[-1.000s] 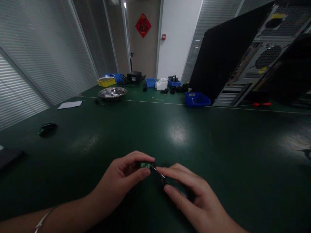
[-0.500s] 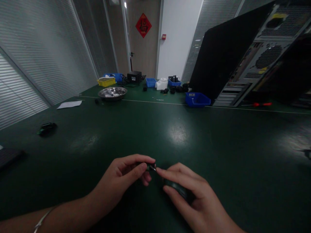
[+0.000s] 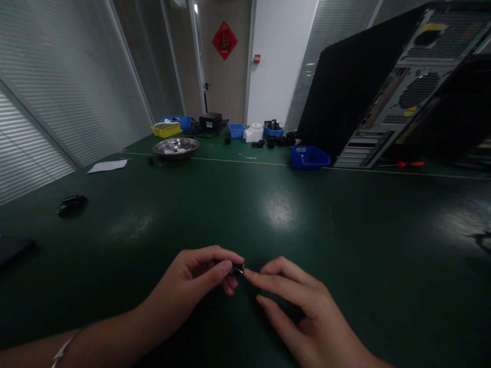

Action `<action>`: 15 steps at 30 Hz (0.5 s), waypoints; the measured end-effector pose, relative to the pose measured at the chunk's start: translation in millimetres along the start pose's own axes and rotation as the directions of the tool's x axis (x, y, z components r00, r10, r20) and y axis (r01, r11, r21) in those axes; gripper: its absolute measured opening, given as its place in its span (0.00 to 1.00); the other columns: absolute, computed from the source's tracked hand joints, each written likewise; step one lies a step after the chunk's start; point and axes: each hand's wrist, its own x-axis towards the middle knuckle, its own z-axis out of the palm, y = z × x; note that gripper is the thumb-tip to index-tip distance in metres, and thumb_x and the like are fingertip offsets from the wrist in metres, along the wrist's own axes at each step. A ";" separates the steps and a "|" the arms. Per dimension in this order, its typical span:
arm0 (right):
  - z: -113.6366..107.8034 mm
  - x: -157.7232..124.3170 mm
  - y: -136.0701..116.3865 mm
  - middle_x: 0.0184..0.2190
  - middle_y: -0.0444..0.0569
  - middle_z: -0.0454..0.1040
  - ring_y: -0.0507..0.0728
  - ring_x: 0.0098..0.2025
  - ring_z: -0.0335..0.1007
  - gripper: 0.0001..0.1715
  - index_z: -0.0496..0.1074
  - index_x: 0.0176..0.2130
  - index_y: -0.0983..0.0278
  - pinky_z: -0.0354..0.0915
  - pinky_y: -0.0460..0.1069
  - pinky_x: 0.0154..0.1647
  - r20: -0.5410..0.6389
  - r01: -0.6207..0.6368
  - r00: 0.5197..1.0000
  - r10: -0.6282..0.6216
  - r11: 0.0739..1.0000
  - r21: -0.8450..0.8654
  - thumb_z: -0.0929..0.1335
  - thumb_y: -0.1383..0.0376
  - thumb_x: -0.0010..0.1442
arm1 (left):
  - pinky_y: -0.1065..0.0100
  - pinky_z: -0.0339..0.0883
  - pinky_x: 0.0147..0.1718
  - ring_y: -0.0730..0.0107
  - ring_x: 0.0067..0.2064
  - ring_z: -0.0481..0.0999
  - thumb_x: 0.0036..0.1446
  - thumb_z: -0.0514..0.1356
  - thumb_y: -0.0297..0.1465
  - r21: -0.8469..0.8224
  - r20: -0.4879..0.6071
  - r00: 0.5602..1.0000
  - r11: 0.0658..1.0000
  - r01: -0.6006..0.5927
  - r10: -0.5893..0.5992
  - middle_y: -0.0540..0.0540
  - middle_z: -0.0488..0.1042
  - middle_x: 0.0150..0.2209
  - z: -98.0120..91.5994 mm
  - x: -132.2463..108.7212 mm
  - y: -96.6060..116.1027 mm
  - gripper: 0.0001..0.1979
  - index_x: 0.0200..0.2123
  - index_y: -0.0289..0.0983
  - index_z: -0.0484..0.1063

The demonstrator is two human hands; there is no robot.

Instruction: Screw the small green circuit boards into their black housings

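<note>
My left hand (image 3: 205, 276) pinches a small dark part with a bit of green and a shiny metal piece (image 3: 238, 269) between thumb and forefinger, just above the green tabletop. Too little of the part shows to tell its kind. Beside it on the right, my right hand (image 3: 301, 301) has its forefinger stretched out, with the tip at the part's right end. The right thumb is held apart from the forefinger, and no object is seen between them.
A small black-and-green item (image 3: 71, 205) lies to the left. Farther back are a steel bowl (image 3: 176, 148), a white sheet (image 3: 108, 166), a blue bin (image 3: 310, 158) and a yellow basket (image 3: 166, 131). A large computer case (image 3: 356, 87) stands at the right.
The part in my left hand has turned slightly, and its metal piece sits a little lower. My right forefinger has come down slightly with it. The view has shifted a little.
</note>
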 end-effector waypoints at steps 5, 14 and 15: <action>0.1 3.3 0.2 0.40 0.48 0.74 0.55 0.41 0.72 0.25 0.73 0.56 0.52 0.69 0.50 0.41 -0.014 -0.008 1.000 0.009 0.997 0.081 0.66 0.73 0.63 | 0.70 0.68 0.35 0.69 0.32 0.75 0.58 0.63 0.31 -0.092 0.044 0.998 0.995 0.040 -0.036 0.45 0.79 0.30 -3.0 2.8 -3.5 0.09 0.39 0.36 0.81; -1.0 2.6 0.0 0.40 0.49 0.74 0.55 0.42 0.73 0.23 0.75 0.54 0.53 0.68 0.50 0.43 0.004 -0.041 0.999 0.041 0.986 0.163 0.66 0.74 0.63 | 0.71 0.69 0.34 0.70 0.32 0.75 0.55 0.66 0.31 -0.270 0.092 0.991 0.955 0.119 -0.097 0.44 0.80 0.31 -0.4 4.7 -1.2 0.08 0.38 0.34 0.82; -0.9 2.2 -0.2 0.40 0.48 0.74 0.55 0.41 0.73 0.24 0.74 0.54 0.54 0.68 0.50 0.43 0.008 -0.053 0.999 0.052 0.984 0.168 0.66 0.74 0.63 | 0.71 0.69 0.34 0.70 0.32 0.75 0.55 0.66 0.31 -0.277 0.094 0.991 0.953 0.122 -0.100 0.44 0.80 0.31 -0.3 4.5 -1.2 0.09 0.38 0.34 0.82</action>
